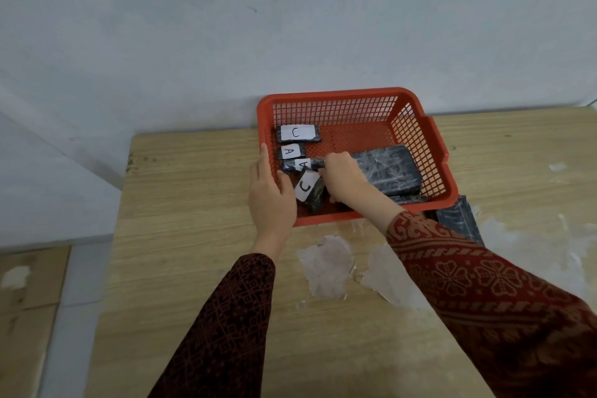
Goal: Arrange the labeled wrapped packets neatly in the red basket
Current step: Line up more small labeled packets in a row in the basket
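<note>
Your right grip (342, 176) pinches the right end of the second A packet (300, 165), a dark wrapped bar with a white label, its long axis left-to-right by the left wall of the red basket (339, 93), while your left grip (269, 195) rests straight-fingered on that wall's rim beside the tilted C packet (307, 192)

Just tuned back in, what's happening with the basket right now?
A person is sorting packets in the red basket. The right hand grips the second A packet, placing it below the back C packet and first A packet along the left wall. The left hand rests on the left rim. A tilted C packet sits near the front, a large dark packet on the right.
</note>
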The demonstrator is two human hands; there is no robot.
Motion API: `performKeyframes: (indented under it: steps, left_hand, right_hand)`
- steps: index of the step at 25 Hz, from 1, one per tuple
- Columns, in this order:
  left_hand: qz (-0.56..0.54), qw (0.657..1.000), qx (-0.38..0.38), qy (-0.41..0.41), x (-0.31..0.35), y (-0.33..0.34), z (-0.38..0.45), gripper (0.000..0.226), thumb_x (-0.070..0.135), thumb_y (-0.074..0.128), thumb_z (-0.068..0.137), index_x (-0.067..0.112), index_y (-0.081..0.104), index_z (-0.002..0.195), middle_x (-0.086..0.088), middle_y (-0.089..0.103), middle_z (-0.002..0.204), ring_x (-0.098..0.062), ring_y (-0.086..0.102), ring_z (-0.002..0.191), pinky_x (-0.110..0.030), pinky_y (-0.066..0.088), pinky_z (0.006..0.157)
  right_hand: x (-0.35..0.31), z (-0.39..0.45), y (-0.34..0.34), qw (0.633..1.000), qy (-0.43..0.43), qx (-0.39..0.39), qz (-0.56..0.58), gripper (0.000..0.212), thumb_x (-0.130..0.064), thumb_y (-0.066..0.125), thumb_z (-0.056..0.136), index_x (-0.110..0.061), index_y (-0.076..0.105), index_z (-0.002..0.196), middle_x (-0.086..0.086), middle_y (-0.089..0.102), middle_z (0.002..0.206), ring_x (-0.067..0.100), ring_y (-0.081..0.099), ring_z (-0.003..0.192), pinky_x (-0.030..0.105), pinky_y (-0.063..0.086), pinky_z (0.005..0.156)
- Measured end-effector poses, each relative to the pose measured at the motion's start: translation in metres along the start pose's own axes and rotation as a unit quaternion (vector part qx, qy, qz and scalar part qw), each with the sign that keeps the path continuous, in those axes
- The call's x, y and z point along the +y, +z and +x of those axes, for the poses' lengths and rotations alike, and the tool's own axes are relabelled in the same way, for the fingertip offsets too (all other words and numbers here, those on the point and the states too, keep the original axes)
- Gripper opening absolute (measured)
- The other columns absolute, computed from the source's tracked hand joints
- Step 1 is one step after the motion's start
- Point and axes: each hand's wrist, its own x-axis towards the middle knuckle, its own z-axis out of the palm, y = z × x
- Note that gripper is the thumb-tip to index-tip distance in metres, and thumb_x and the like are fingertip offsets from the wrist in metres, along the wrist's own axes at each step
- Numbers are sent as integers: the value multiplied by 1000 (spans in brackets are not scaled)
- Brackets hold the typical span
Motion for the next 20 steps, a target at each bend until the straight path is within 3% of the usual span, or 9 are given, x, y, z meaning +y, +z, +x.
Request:
performKeyframes:
  steps: [3,5,7,13,16,20]
  left_hand:
    - [4,1000,6,-5,1,0,0,55,15,44,94,17,30,148,-4,54,123,5,40,95,-4,31,74]
    - [1,1000,5,-5,1,0,0,55,15,44,94,17,31,148,-5,54,124,4,41,96,-11,34,77]
    - [-1,1000,7,-3,1,0,0,54,14,43,95,16,32,147,-6,54,125,4,40,96,-12,35,77]
    - [-4,1000,14,6,-1,-1,1,51,9,36,96,13,33,147,-9,55,125,1,41,98,-6,29,78]
    - [-5,1000,9,11,3,1,0,51,9,37,96,12,33,147,-8,56,123,4,39,96,-4,28,79]
    - [-4,1000,8,8,0,-1,1,52,10,39,96,12,32,147,-9,54,123,8,37,93,-4,28,79]
  right_hand:
    - [-2,-10,-6,992,-61,20,-110,26,-9,60,87,-3,53,111,17,61,110,36,61,100,37,42,64]
    - [1,-12,-5,971,-182,-26,-152,46,-7,68,79,-10,47,119,13,54,118,33,54,110,40,49,71]
    - [6,-13,-2,950,-251,-87,-165,51,-7,72,75,-14,48,119,10,51,123,30,48,116,44,53,79]
    - [-2,-6,15,981,-179,-52,-58,45,-24,77,74,-14,52,109,13,52,115,32,49,112,45,51,80]
    - [-7,-7,19,989,-145,-19,-20,46,-24,75,77,-10,51,113,17,51,119,36,45,118,48,52,85]
    - [-3,-14,18,987,-155,-32,37,44,-23,67,84,-9,52,123,15,49,127,33,43,123,45,45,98]
